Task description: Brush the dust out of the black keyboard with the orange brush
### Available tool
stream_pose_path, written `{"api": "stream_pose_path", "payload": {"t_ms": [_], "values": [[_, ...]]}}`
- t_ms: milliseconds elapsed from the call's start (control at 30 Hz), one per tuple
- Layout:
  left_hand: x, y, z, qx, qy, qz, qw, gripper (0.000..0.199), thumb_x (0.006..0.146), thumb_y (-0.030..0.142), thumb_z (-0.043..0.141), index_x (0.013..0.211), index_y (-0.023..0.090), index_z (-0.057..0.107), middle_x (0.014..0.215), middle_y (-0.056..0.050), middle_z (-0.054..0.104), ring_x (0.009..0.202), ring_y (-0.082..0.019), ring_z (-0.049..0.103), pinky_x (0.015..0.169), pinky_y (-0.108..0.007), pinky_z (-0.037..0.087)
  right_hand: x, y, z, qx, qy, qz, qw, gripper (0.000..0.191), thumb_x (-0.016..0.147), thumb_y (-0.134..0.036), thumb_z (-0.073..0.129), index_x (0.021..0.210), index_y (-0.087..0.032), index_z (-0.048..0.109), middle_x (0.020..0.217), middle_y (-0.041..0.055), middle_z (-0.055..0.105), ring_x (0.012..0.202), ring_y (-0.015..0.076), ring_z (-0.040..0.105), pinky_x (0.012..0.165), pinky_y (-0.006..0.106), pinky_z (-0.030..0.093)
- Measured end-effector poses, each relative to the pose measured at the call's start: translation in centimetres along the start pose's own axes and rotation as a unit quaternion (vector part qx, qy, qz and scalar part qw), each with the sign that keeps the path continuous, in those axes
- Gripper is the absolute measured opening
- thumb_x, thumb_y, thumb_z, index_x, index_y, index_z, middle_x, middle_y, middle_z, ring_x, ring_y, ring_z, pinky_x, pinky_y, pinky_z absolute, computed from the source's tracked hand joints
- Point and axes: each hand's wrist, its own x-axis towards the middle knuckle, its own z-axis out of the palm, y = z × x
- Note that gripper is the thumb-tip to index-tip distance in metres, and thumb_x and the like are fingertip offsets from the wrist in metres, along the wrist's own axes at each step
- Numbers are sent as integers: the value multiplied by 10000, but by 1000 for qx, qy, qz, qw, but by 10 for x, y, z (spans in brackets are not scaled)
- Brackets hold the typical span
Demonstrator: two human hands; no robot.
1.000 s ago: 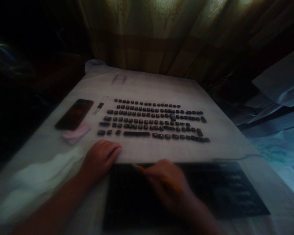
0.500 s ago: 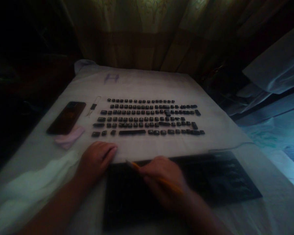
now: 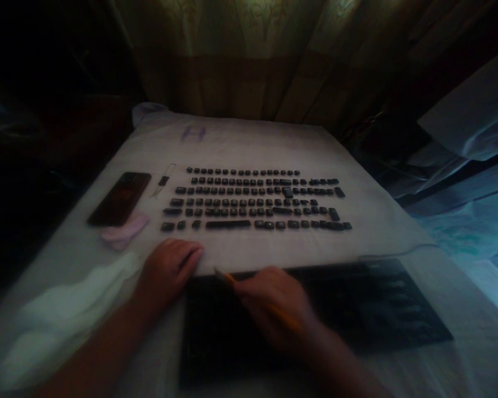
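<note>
So the right hand (image 3: 276,301) has its grip closed round a slim orange brush (image 3: 288,319), tip poking out past the fingers at the back edge of the dark keyboard base (image 3: 369,298). Can't tell if the tip is actually touching it. The base lies flat on the table (image 3: 257,146), right under that hand. The left hand (image 3: 166,268) is resting just beside the base's back left corner, fingers together and a bit curled; can't tell if there's anything under the palm.

Beyond the hands, the loose black keycaps (image 3: 228,224) are laid out in six rows. Left of those there's a little wire tool (image 3: 164,181), then a phone (image 3: 122,196) partly over a pink cloth (image 3: 128,229). White cloth (image 3: 74,301) is bunched up by the left forearm, and a patterned curtain (image 3: 249,61) hangs behind everything. Pretty dim and blurry, btw.
</note>
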Motion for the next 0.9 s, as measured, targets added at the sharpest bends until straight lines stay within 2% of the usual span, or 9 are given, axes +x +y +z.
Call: {"api": "stream_pose_path", "payload": {"t_ms": [133, 333, 433, 533, 633, 700, 767, 900], "values": [[-1, 0, 1, 2, 7, 5, 1000, 365, 1002, 367, 434, 922, 159, 723, 843, -79, 756, 791, -224, 682, 754, -369, 548, 2, -3, -2, 11, 12, -3, 1000, 151, 961, -136, 555, 1054, -195, 658, 824, 36, 773, 676, 157, 700, 665, 300, 541], [-1, -1, 0, -10, -1, -6, 1000, 352, 995, 374, 442, 921, 175, 723, 847, -69, 755, 798, -224, 681, 765, -374, 546, 3, -4, 1, 6, -23, 7, 1000, 148, 970, -150, 541, 1036, -194, 666, 815, 30, 777, 677, 161, 710, 683, 312, 544], [-1, -1, 0, -11, -1, -7, 1000, 340, 995, 368, 446, 929, 176, 719, 858, -69, 755, 804, -220, 680, 775, -375, 544, 4, -2, -6, 5, -4, 19, 1000, 164, 966, -137, 550, 1054, -201, 673, 868, 35, 791, 720, 163, 732, 696, 301, 559], [-1, -2, 0, -15, 0, -2, 1000, 331, 997, 362, 455, 935, 164, 714, 865, -71, 752, 803, -219, 680, 769, -378, 544, 6, 0, -25, -4, 38, 85, 996, 158, 938, -132, 579, 1036, -219, 668, 874, 26, 783, 759, 171, 744, 699, 286, 581], [-1, -3, 1, -22, 0, 0, 1000, 324, 994, 362, 464, 936, 164, 713, 867, -69, 752, 805, -222, 680, 759, -382, 543, 6, 2, -47, 17, 76, 166, 983, 144, 932, -149, 587, 1027, -244, 639, 810, -5, 761, 703, 156, 742, 639, 242, 590], [-2, -4, 2, -22, 2, -1, 1000, 324, 992, 365, 466, 938, 165, 715, 867, -69, 751, 807, -225, 681, 758, -385, 542, 7, 4, -59, -9, 60, 174, 983, 100, 910, -165, 621, 950, -245, 667, 801, 3, 758, 713, 168, 740, 650, 254, 593], [-3, -5, 2, -21, 2, 0, 1000, 324, 991, 364, 468, 937, 166, 718, 862, -69, 750, 803, -226, 680, 759, -386, 540, 8, 6, -67, -15, 10, 162, 987, 99, 900, -167, 632, 906, -239, 700, 791, 13, 766, 699, 176, 738, 659, 275, 599], [-2, -4, 2, -20, 7, 0, 1000, 329, 988, 366, 468, 925, 165, 720, 854, -71, 750, 800, -228, 679, 752, -378, 537, 8, 9, -68, 1, -53, 146, 988, 138, 930, -174, 606, 916, -238, 728, 826, 25, 783, 735, 179, 746, 700, 299, 603]]}}
